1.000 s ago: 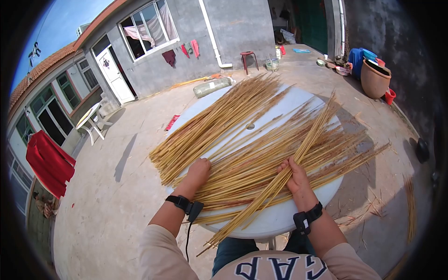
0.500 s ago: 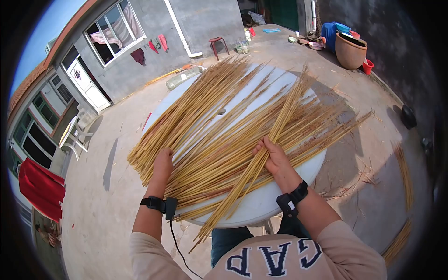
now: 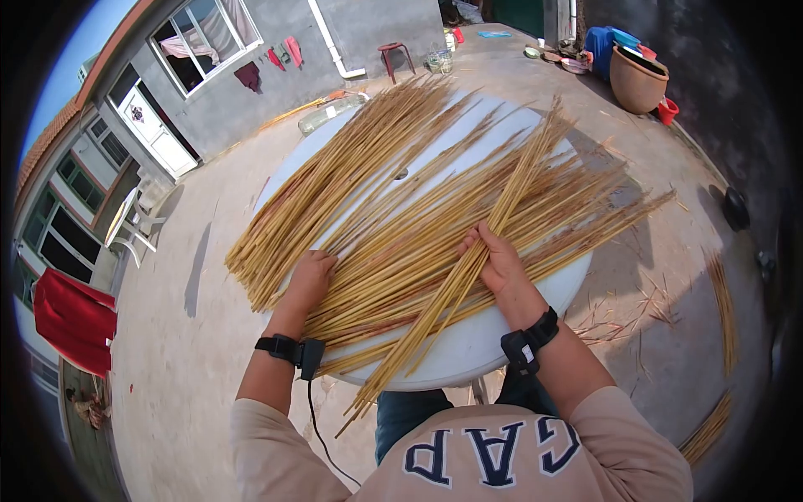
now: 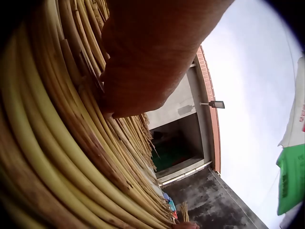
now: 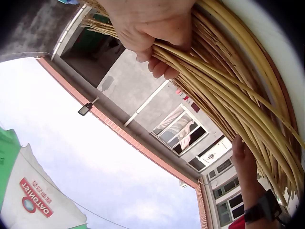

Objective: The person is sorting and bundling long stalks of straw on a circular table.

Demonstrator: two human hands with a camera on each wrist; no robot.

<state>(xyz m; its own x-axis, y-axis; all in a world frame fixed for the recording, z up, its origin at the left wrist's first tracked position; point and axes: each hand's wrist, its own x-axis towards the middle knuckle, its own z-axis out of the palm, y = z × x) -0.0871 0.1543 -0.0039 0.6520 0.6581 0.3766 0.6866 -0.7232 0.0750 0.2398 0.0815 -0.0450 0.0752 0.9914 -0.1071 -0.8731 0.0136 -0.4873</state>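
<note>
Long dry sorghum stalks with feathery brown heads lie in two spreads on a round white table [image 3: 477,360]. My right hand [image 3: 495,261] grips a narrow bundle of stalks [image 3: 456,289], slanted across the near spread [image 3: 393,276]; in the right wrist view its fingers [image 5: 159,67] curl around this bundle. My left hand [image 3: 311,278] is at the butt ends of the near spread, beside the far heap [image 3: 335,180]. Close over the stalks [image 4: 62,129] in the left wrist view, its fingertips are partly hidden, and I cannot tell whether they pinch one.
More stalks [image 3: 723,314] lie on the concrete at the right, near scattered bits of straw [image 3: 640,309]. Behind the table are a red stool [image 3: 396,60] and a wrapped roll [image 3: 332,113]. A large clay pot [image 3: 638,79] stands by the right wall, a white side table [image 3: 132,224] at the left.
The head view has turned, shifting the scene. My left hand has moved left to the gap beside the far heap, then slightly back right. My right hand keeps its bundle nearly in place.
</note>
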